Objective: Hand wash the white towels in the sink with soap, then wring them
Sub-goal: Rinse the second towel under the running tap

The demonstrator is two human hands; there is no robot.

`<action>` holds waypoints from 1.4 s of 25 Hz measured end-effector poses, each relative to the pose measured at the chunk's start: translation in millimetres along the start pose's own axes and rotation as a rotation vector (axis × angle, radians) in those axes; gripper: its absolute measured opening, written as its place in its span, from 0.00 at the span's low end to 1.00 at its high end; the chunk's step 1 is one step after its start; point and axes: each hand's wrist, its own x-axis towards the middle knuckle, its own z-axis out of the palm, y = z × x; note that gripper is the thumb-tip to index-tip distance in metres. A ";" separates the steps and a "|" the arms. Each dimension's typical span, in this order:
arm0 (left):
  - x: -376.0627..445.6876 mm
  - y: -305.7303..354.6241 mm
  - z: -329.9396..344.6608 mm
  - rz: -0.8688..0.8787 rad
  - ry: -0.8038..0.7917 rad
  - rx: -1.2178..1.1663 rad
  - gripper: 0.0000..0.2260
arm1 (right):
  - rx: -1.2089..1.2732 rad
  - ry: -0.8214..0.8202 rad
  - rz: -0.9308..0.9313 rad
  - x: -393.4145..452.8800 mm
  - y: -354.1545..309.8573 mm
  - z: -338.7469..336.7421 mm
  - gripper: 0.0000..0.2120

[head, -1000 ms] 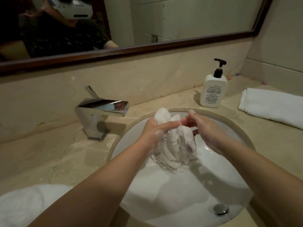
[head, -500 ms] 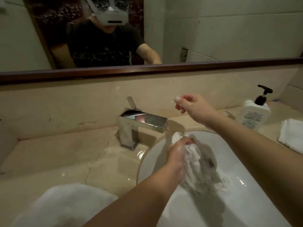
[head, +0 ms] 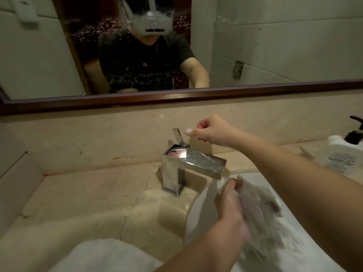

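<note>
Over the white sink, the wet, crumpled white towel hangs lengthwise, top under the tap, tail trailing down into the basin. The left hand grips its bunched upper part, fingers curled round it. The right hand hovers beside the tap lever, loosely curled, holding nothing.

A dark wood-framed mirror hung above the beige marble bench, reflecting a person in a dark shirt wearing a white headset. A metal bracket showed on the reflected tiled wall. The backsplash bore faint stains.
</note>
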 end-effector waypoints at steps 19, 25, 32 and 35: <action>1.9 0.2 12.3 -0.061 -0.013 0.170 0.17 | -0.045 0.089 -0.063 32.1 1.8 13.8 0.23; 2.4 -0.6 10.3 -0.026 -0.071 0.184 0.14 | 0.005 0.038 0.039 29.4 13.8 5.7 0.25; 6.6 5.5 8.8 -0.017 0.015 0.139 0.24 | 0.022 0.040 0.071 -31.4 37.5 -0.1 0.25; 8.8 7.8 -0.7 0.012 0.151 0.209 0.15 | 0.093 0.118 0.121 -65.5 54.3 0.3 0.23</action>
